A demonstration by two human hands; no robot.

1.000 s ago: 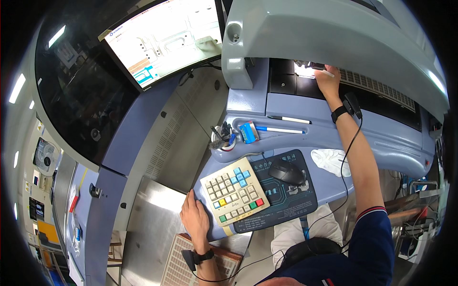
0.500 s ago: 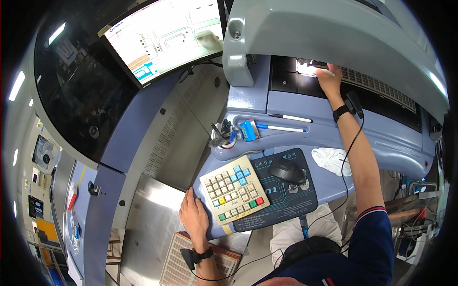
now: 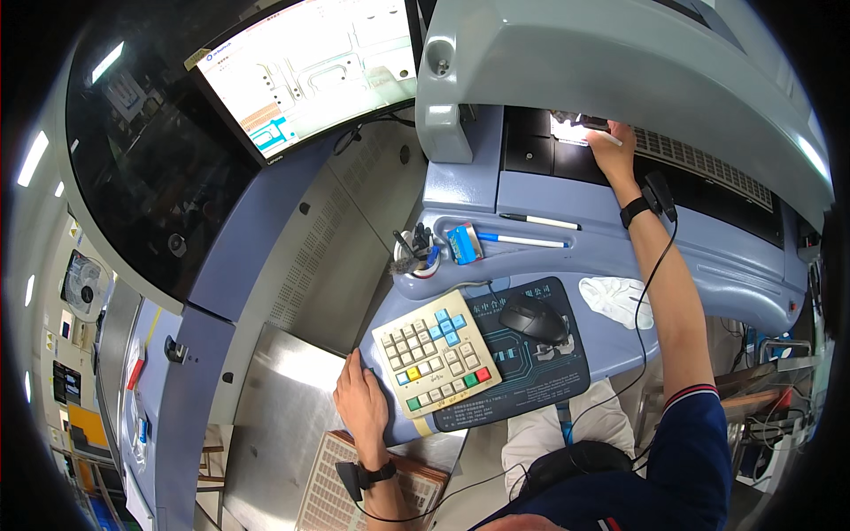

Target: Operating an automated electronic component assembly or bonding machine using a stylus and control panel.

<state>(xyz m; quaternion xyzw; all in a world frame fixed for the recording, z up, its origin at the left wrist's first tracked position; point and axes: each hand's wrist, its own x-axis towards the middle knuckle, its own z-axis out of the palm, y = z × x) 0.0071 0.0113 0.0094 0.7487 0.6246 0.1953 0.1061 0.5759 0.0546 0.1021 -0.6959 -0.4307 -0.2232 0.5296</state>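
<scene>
left hand (image 3: 361,403): palm-down beside keypad (image 3: 434,354) | right hand (image 3: 613,156): reaching forward

Right hand (image 3: 613,152) reaches beneath the grey hood (image 3: 611,57), near a brightly lit patch (image 3: 568,128); white stick (image 3: 606,138) at its fingers, grip partly hidden. Left hand (image 3: 361,398) flat, fingers extended, at the left edge of the blue-violet tabletop (image 3: 609,343), just beside a cream keypad (image 3: 436,354). Keypad overlaps a dark mat (image 3: 531,389) bearing a black mouse (image 3: 533,317). Crumpled white cloth (image 3: 613,299) right of mat. Two pens (image 3: 538,220) above, near a small blue box (image 3: 464,243). Lit monitor (image 3: 310,80) upper left.
</scene>
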